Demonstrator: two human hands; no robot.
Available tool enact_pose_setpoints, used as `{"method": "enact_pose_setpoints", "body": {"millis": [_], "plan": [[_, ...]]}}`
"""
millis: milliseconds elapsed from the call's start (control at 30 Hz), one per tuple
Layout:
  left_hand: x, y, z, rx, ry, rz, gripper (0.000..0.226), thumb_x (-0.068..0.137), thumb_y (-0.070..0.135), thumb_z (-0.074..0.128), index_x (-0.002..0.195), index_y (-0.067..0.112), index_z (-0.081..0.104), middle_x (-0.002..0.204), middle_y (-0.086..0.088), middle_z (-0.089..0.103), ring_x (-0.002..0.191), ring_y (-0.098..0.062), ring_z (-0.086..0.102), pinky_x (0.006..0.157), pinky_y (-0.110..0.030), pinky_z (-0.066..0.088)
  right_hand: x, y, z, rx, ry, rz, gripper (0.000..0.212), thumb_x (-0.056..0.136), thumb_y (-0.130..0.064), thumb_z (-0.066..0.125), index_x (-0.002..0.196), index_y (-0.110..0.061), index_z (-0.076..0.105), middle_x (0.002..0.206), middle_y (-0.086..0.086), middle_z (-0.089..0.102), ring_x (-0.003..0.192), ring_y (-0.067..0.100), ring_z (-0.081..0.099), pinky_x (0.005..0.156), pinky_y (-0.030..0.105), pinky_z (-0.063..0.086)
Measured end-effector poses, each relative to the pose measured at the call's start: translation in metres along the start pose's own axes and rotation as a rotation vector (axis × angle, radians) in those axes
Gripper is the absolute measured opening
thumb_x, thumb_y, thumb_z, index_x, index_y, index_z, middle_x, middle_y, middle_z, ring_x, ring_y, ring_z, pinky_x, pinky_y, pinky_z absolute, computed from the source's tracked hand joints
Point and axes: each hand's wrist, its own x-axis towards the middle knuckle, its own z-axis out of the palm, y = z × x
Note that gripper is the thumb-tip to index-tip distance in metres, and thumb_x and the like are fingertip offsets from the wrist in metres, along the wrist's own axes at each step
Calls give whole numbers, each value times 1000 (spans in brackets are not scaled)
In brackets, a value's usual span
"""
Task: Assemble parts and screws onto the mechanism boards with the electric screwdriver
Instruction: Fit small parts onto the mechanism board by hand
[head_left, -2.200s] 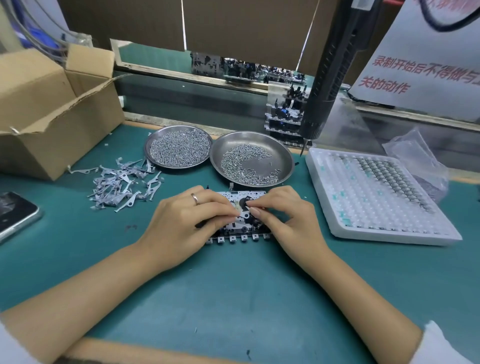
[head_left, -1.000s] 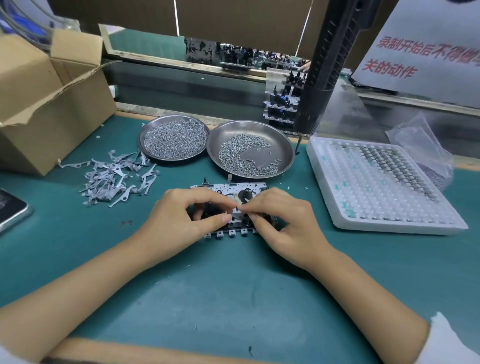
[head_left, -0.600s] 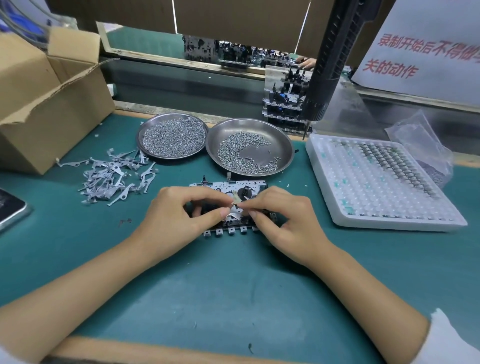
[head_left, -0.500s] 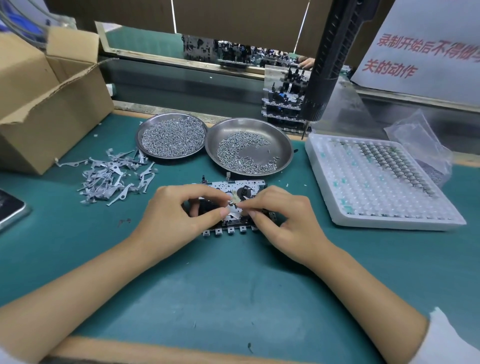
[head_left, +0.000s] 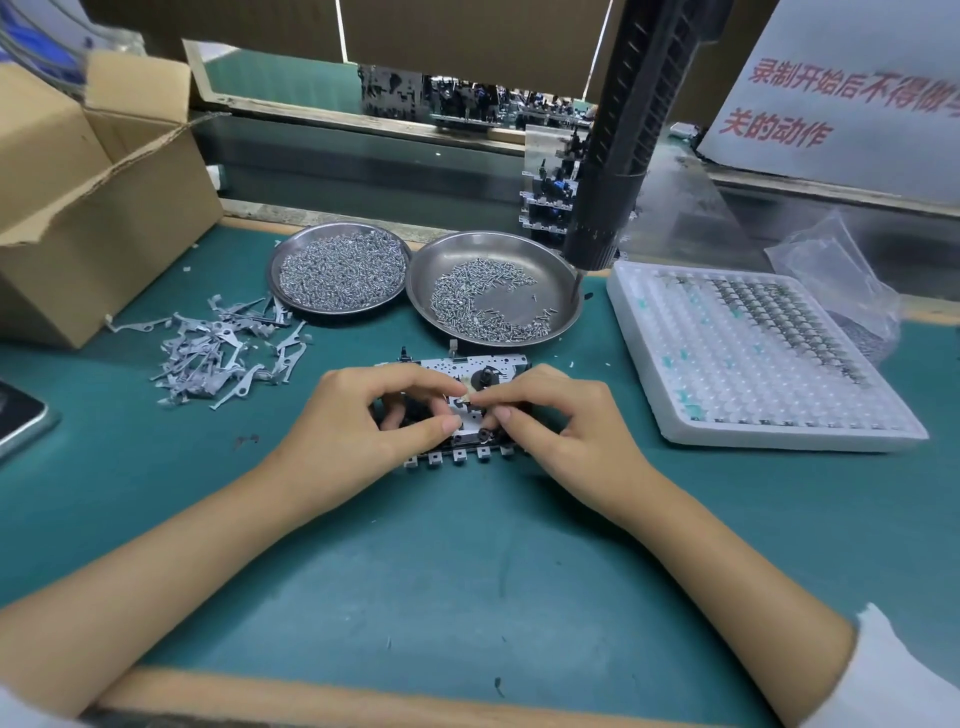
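Note:
A mechanism board (head_left: 470, 366) lies flat on the green mat at the centre, mostly covered by my hands. My left hand (head_left: 358, 431) rests on its left half, thumb and forefinger pinched near its middle. My right hand (head_left: 561, 423) covers the right half and pinches a small pale part (head_left: 466, 397) against the board. The black electric screwdriver (head_left: 618, 171) hangs above the right dish, held by neither hand. Two metal dishes of screws stand behind the board, the left dish (head_left: 340, 270) full and the right dish (head_left: 496, 301) partly filled. Grey stamped metal parts (head_left: 223, 353) lie in a loose heap to the left.
An open cardboard box (head_left: 88, 208) stands at the far left. A white foam tray (head_left: 753, 353) with rows of small parts lies on the right, a clear plastic bag (head_left: 836, 275) behind it. A phone (head_left: 18, 421) lies at the left edge. Stacked boards (head_left: 545, 208) stand behind the dishes.
Both hands stay on the board; the fingertips have shifted only slightly while working the small part. The hanging screwdriver has swung a little.

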Motion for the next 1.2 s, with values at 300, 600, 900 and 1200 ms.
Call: {"method": "enact_pose_setpoints", "body": {"millis": [300, 600, 900, 1200], "plan": [[1, -2, 1, -20, 0, 10, 22, 76, 12, 77, 92, 27, 73, 70, 13, 68, 50, -7, 30, 49, -9, 28, 0, -1, 1, -11, 5, -9, 24, 84, 9, 62, 98, -7, 74, 79, -6, 67, 86, 20, 59, 80, 29, 47], [14, -4, -15, 256, 306, 133, 15, 88, 15, 67, 100, 22, 72, 82, 13, 63, 65, -5, 49, 61, -10, 35, -1, 1, 1, 2, 17, -8, 25, 84, 9, 61, 97, -8, 74, 79, -7, 69, 87, 17, 60, 80, 24, 47], [89, -36, -54, 722, 177, -296, 44, 93, 29, 60, 131, 10, 55, 123, -17, 60, 112, -35, 55, 95, -40, 43, -2, 0, 1, -18, 7, -7, 25, 85, 6, 60, 97, -10, 75, 79, -10, 69, 84, 10, 57, 76, 20, 45], [94, -45, -49, 755, 310, -218, 16, 92, 14, 61, 102, 8, 72, 102, -15, 68, 99, -36, 58, 80, -37, 43, 0, 1, 1, -4, 21, 0, 22, 85, 1, 60, 94, -12, 75, 77, -7, 71, 83, 10, 57, 74, 24, 47]]}}
